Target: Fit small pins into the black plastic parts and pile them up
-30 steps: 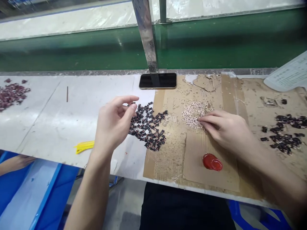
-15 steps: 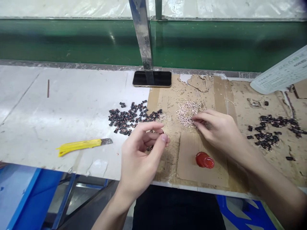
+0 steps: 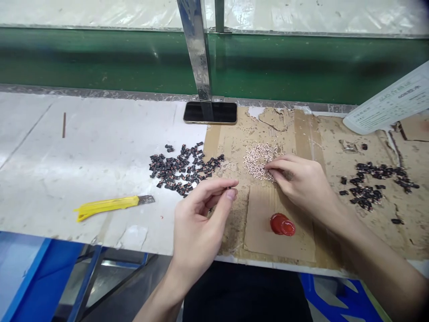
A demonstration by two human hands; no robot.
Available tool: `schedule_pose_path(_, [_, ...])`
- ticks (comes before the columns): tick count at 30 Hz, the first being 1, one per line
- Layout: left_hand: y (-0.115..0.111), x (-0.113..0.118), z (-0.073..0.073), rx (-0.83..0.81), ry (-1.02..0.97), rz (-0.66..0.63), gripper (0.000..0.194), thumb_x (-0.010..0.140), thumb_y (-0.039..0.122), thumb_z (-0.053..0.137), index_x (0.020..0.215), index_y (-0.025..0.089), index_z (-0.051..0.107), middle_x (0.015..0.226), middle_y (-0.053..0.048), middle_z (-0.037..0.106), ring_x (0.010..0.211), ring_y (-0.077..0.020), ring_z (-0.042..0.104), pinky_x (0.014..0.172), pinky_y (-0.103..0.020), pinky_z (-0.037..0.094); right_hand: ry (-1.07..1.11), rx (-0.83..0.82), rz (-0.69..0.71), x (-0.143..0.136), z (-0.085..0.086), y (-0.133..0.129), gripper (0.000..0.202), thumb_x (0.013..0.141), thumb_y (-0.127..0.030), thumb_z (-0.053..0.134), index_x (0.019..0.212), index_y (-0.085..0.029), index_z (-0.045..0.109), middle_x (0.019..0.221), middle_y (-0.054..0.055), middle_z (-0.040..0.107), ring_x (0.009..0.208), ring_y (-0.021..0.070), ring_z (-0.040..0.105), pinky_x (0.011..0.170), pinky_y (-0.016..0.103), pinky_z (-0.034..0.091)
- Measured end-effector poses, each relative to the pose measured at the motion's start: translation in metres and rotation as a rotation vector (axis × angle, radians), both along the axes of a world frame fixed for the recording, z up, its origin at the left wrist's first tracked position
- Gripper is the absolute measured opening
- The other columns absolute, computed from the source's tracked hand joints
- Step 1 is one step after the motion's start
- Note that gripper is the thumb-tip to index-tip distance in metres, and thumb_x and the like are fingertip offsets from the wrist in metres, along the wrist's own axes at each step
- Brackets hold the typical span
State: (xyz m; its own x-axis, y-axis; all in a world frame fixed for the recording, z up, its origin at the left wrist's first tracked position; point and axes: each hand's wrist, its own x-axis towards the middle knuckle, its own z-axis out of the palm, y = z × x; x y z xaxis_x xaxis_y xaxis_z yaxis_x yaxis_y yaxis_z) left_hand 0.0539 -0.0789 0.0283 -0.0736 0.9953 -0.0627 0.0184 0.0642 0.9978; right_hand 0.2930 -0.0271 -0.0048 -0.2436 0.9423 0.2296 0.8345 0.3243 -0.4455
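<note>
My left hand (image 3: 203, 214) is closed in a pinch on a small dark part (image 3: 229, 188), mostly hidden by the fingertips. Behind it lies a pile of small black parts (image 3: 174, 169) with coppery bits. My right hand (image 3: 298, 179) has its thumb and fingers together at the edge of a ring of tiny pinkish pieces (image 3: 256, 156); whatever is between its fingertips is too small to make out. Nearer me, a red glossy blob (image 3: 282, 224) sits on a cardboard square (image 3: 264, 243).
A yellow utility knife (image 3: 107, 206) lies at the left, blade out. A phone (image 3: 210, 112) rests at the foot of a metal post (image 3: 199, 58). More black parts (image 3: 367, 194) are at the right, below a leaning white bottle (image 3: 385, 105).
The fingers of my left hand have closed up more around the small dark part. My right hand stays at the ring of tiny pieces. The whole view has shifted slightly.
</note>
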Motion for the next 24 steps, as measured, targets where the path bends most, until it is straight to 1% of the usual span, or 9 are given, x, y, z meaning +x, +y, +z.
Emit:
schedule_pose_path(2, [0.000, 0.000, 0.000, -0.005, 0.023, 0.000, 0.008, 0.094, 0.017, 0.079, 0.096, 0.024, 0.083, 0.100, -0.002, 0.084, 0.092, -0.0163, 0.080, 0.089, -0.023, 0.065, 0.050, -0.003, -0.025, -0.001, 0.003, 0.000, 0.022, 0.095, -0.012, 0.063, 0.093, -0.022, 0.082, 0.098, 0.007, 0.084, 0.085, 0.0252, 0.078, 0.080, 0.043, 0.063])
schedule_pose_path(6, [-0.001, 0.005, 0.000, -0.014, 0.066, -0.034, 0.010, 0.096, 0.017, 0.076, 0.097, 0.023, 0.084, 0.091, -0.001, 0.084, 0.078, -0.0146, 0.078, 0.078, -0.022, 0.066, 0.192, -0.004, -0.117, 0.006, 0.008, -0.006, 0.011, 0.094, -0.018, 0.072, 0.096, -0.023, 0.082, 0.098, 0.006, 0.085, 0.086, 0.0225, 0.080, 0.083, 0.040, 0.066])
schedule_pose_path(8, [-0.001, 0.012, 0.001, 0.040, 0.117, -0.080, 0.012, 0.096, 0.016, 0.075, 0.101, 0.023, 0.085, 0.093, -0.002, 0.085, 0.079, -0.0146, 0.079, 0.077, -0.022, 0.066, 0.469, -0.107, -0.195, 0.014, 0.010, -0.014, 0.008, 0.089, -0.024, 0.083, 0.097, -0.025, 0.082, 0.095, 0.003, 0.085, 0.085, 0.0193, 0.081, 0.082, 0.034, 0.068])
schedule_pose_path(10, [-0.001, 0.022, 0.001, 0.197, 0.172, -0.124, 0.014, 0.095, 0.013, 0.076, 0.102, 0.021, 0.084, 0.097, -0.003, 0.085, 0.083, -0.0157, 0.080, 0.078, -0.023, 0.067, 0.838, -0.264, -0.261, 0.021, 0.013, -0.026, 0.018, 0.080, -0.032, 0.093, 0.095, -0.030, 0.082, 0.092, -0.002, 0.084, 0.083, 0.0155, 0.081, 0.079, 0.027, 0.068])
schedule_pose_path(12, [-0.001, 0.036, 0.001, 0.396, 0.202, -0.150, 0.014, 0.094, 0.010, 0.077, 0.103, 0.018, 0.082, 0.100, -0.004, 0.086, 0.085, -0.0161, 0.081, 0.080, -0.024, 0.069, 1.110, -0.400, -0.288, 0.022, 0.018, -0.039, 0.023, 0.075, -0.038, 0.097, 0.091, -0.034, 0.081, 0.089, -0.005, 0.083, 0.079, 0.0119, 0.080, 0.076, 0.020, 0.067])
schedule_pose_path(14, [-0.001, 0.048, 0.000, 0.555, 0.211, -0.186, 0.013, 0.094, 0.007, 0.076, 0.104, 0.015, 0.080, 0.101, -0.006, 0.086, 0.089, -0.0158, 0.081, 0.086, -0.025, 0.069, 1.226, -0.489, -0.288, 0.016, 0.025, -0.052, 0.022, 0.074, -0.038, 0.098, 0.088, -0.035, 0.081, 0.085, -0.006, 0.081, 0.072, 0.0091, 0.077, 0.071, 0.014, 0.066])
schedule_pose_path(16, [0.000, 0.057, -0.002, 0.631, 0.232, -0.230, 0.011, 0.096, 0.006, 0.075, 0.105, 0.011, 0.078, 0.103, -0.008, 0.085, 0.094, -0.0162, 0.082, 0.094, -0.026, 0.067, 1.356, -0.574, -0.295, 0.008, 0.031, -0.062, 0.022, 0.072, -0.032, 0.099, 0.084, -0.034, 0.082, 0.080, -0.005, 0.079, 0.066, 0.0070, 0.075, 0.066, 0.010, 0.063])
schedule_pose_path(20, [0.000, 0.060, -0.005, 0.717, 0.260, -0.279, 0.007, 0.096, 0.004, 0.074, 0.102, 0.006, 0.078, 0.100, -0.011, 0.084, 0.093, -0.0165, 0.081, 0.095, -0.026, 0.067, 1.450, -0.602, -0.277, -0.004, 0.037, -0.070, 0.020, 0.073, -0.028, 0.099, 0.082, -0.032, 0.082, 0.076, -0.005, 0.077, 0.063, 0.0053, 0.073, 0.065, 0.007, 0.061])
schedule_pose_path(24, [-0.002, 0.056, -0.007, 0.727, 0.286, -0.298, 0.013, 0.097, 0.001, 0.070, 0.105, 0.008, 0.077, 0.102, -0.010, 0.084, 0.091, -0.0166, 0.081, 0.089, -0.026, 0.067, 1.394, -0.526, -0.258, -0.003, 0.033, -0.078, 0.016, 0.078, -0.026, 0.095, 0.087, -0.033, 0.083, 0.082, -0.004, 0.081, 0.070, 0.0074, 0.078, 0.071, 0.009, 0.064])
